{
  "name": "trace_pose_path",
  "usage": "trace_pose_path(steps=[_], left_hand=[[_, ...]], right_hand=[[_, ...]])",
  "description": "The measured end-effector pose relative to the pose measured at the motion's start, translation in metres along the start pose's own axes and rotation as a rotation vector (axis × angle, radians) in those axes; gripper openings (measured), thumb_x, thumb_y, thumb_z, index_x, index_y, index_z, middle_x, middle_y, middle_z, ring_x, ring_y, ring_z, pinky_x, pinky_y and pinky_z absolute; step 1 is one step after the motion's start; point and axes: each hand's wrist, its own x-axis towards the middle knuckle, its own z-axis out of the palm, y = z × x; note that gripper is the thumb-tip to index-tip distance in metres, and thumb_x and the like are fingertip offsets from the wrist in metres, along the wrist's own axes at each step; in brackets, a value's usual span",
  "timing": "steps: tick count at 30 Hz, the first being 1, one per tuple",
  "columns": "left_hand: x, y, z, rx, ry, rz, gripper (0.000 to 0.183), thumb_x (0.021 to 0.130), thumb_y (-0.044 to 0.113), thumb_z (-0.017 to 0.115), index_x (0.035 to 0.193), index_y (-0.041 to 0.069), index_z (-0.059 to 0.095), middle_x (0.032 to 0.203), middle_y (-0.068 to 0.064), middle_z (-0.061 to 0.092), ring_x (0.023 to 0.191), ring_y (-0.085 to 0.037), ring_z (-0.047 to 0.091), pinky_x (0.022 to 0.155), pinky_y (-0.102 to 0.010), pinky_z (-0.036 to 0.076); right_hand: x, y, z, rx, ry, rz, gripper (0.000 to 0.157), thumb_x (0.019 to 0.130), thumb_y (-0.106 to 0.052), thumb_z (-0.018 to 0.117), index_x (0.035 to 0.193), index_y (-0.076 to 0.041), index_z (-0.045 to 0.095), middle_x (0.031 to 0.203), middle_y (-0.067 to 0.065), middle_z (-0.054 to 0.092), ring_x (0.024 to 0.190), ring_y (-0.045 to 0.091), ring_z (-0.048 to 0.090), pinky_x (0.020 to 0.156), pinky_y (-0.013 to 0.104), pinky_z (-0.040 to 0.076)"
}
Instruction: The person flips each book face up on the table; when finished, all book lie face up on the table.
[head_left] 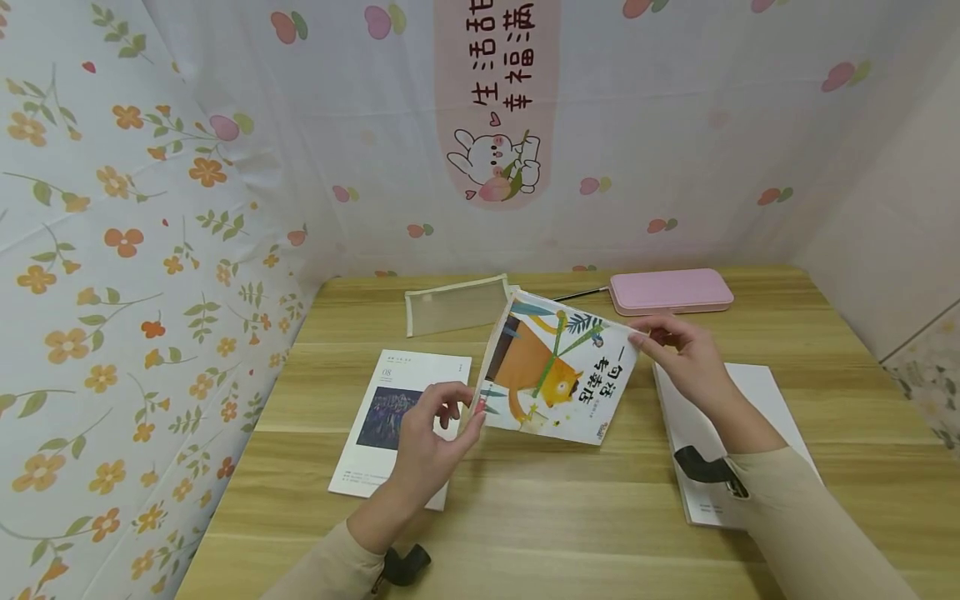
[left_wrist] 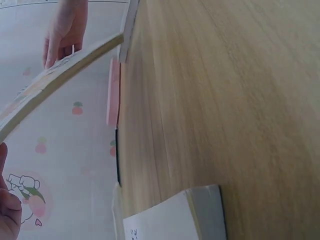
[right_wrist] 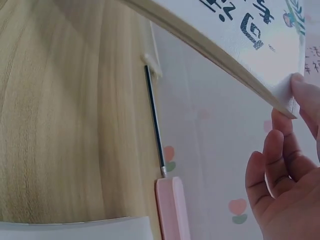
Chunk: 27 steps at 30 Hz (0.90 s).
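A picture book (head_left: 551,375), its cover showing an orange animal and Chinese lettering, is held tilted above the table between both hands. At its lower left edge, my left hand (head_left: 431,437) pinches it with thumb and fingers. My right hand (head_left: 686,354) grips the upper right corner, the thumb on the cover and a finger beneath, as the right wrist view shows. The page edges of the book (left_wrist: 60,82) face the left wrist camera. Left of the book lies a white book (head_left: 390,417) with a dark picture, partly behind my left hand.
Another white book (head_left: 757,400) lies under my right forearm. Farther back are a pink case (head_left: 670,290), a thin dark stick (right_wrist: 154,117) touching or close to it, and a pale see-through pouch (head_left: 453,308). Patterned cloth (head_left: 637,125) hangs behind the wooden table (head_left: 570,517).
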Motion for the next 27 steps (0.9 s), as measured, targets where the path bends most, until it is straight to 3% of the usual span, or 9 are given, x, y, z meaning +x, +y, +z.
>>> trace_pose_path(steps=[3, 8, 16, 21, 27], left_hand=[[0.0, 0.001, 0.0, -0.012, -0.019, -0.026, 0.027, 0.085, 0.004, 0.082, 0.107, 0.015, 0.071, 0.091, -0.001, 0.071, 0.07, -0.018, 0.053, 0.057, -0.03, 0.042], [0.0, 0.001, -0.001, -0.049, -0.072, -0.138, 0.023, 0.087, 0.009, 0.082, 0.105, 0.02, 0.072, 0.087, 0.005, 0.074, 0.07, -0.011, 0.051, 0.056, -0.029, 0.042], [-0.001, -0.002, -0.001, 0.036, -0.147, -0.305, 0.02, 0.086, 0.014, 0.083, 0.102, 0.021, 0.074, 0.081, 0.011, 0.074, 0.069, -0.031, 0.057, 0.06, -0.021, 0.039], [-0.004, -0.006, -0.001, 0.101, -0.222, -0.404, 0.02, 0.084, 0.015, 0.086, 0.1, 0.022, 0.075, 0.08, 0.011, 0.074, 0.066, -0.019, 0.054, 0.059, -0.021, 0.037], [-0.008, -0.007, 0.002, 0.142, -0.367, -0.484, 0.016, 0.085, 0.018, 0.085, 0.097, 0.019, 0.075, 0.079, 0.009, 0.075, 0.065, -0.007, 0.051, 0.06, -0.021, 0.041]], right_hand=[[-0.001, -0.001, 0.0, -0.025, -0.024, 0.015, 0.02, 0.097, -0.006, 0.07, 0.117, -0.002, 0.072, 0.097, -0.011, 0.064, 0.088, 0.004, 0.055, 0.077, 0.011, 0.045], [-0.002, -0.002, -0.001, -0.068, -0.105, 0.055, 0.022, 0.099, -0.018, 0.07, 0.118, -0.007, 0.072, 0.098, 0.002, 0.066, 0.088, 0.007, 0.057, 0.078, 0.015, 0.047], [-0.004, 0.009, -0.004, -0.088, -0.234, 0.074, 0.022, 0.103, -0.019, 0.065, 0.123, -0.011, 0.069, 0.111, 0.009, 0.07, 0.092, 0.011, 0.061, 0.079, 0.018, 0.049], [-0.005, 0.018, -0.002, -0.121, -0.294, 0.086, 0.021, 0.103, -0.019, 0.064, 0.122, -0.011, 0.07, 0.12, 0.01, 0.07, 0.098, 0.013, 0.061, 0.083, 0.02, 0.05], [-0.007, 0.028, 0.004, -0.164, -0.385, 0.122, 0.019, 0.101, -0.016, 0.067, 0.119, -0.016, 0.073, 0.119, 0.007, 0.07, 0.099, 0.021, 0.061, 0.083, 0.023, 0.052]])
